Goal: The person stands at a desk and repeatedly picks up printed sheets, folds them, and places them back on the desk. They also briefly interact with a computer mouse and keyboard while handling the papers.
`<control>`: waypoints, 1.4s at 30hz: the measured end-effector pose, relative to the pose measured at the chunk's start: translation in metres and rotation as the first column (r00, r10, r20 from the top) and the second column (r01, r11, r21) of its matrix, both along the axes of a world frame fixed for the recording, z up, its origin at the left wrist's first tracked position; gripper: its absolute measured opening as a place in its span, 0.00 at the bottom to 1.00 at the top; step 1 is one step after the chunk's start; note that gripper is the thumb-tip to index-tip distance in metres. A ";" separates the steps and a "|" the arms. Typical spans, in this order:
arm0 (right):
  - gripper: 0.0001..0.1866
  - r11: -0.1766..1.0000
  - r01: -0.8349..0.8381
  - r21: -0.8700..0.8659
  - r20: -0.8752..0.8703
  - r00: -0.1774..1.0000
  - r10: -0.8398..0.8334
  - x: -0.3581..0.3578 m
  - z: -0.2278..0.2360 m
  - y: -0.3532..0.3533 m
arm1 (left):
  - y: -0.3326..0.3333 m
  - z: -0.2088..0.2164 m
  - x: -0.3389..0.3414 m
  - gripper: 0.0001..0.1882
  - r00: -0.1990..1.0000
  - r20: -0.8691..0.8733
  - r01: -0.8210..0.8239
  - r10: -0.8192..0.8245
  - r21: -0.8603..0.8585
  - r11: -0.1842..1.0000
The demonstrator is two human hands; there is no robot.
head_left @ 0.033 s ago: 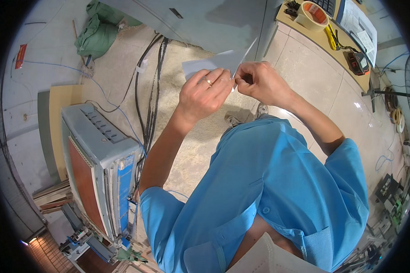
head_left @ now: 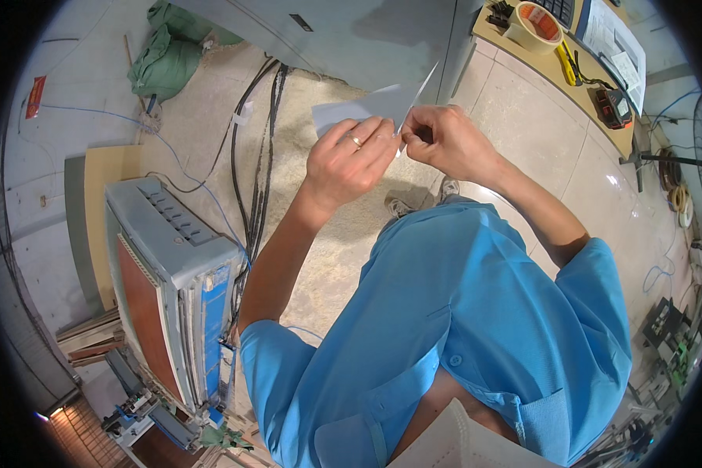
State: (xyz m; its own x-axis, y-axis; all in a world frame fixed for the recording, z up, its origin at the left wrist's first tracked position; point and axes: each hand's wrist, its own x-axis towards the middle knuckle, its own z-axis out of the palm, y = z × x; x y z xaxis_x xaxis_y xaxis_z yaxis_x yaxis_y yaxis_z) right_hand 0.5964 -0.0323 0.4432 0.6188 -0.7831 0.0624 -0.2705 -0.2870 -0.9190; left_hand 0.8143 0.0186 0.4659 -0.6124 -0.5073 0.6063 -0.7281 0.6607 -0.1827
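Observation:
Both hands meet in front of me, above the floor. My left hand (head_left: 351, 160), with a ring on one finger, is closed on a white sheet (head_left: 370, 105) that looks like paper. The sheet's far part sticks out beyond the knuckles. Close by on the right, my right hand (head_left: 448, 142) has its thumb and fingers pinched together at the sheet's right edge. A thin white upright edge (head_left: 420, 92) rises between the hands; whether it is a fold of the sheet or a separate strip, I cannot tell. The fingertips hide the spot where they grip.
A grey cabinet (head_left: 382, 39) stands ahead. On the desk (head_left: 515, 48) at the far right lie a tape roll (head_left: 533, 27), a yellow cutter (head_left: 567, 64) and a tape measure (head_left: 612, 108). Black cables (head_left: 253, 171) cross the floor near a grey machine (head_left: 187, 234) on the left.
The top of the thin white edge stands slightly higher and straighter. Both hands keep their places.

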 end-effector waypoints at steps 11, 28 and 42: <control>0.08 0.973 0.018 -0.230 0.227 0.973 0.036 -0.016 0.010 -0.022 | -0.020 -0.002 0.016 0.09 0.983 -0.180 0.013 -0.016 -0.017 1.000; 0.08 0.924 -0.382 0.019 0.088 0.921 0.379 -0.011 0.027 -0.028 | -0.022 -0.016 0.022 0.10 0.915 -0.403 0.238 -0.024 0.491 0.838; 0.10 0.819 -0.373 -0.437 0.039 0.901 0.432 -0.010 0.011 -0.014 | -0.019 -0.010 0.019 0.10 0.873 -0.474 0.366 0.114 0.792 0.489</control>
State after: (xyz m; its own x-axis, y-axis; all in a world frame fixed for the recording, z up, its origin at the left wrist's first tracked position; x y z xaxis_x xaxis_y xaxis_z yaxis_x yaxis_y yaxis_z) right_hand 0.5865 -0.0461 0.4542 0.8359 -0.3501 0.4226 0.0664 -0.6999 -0.7111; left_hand 0.8332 0.0000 0.4559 -0.5248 -0.8424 0.1224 -0.4531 0.3982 0.7976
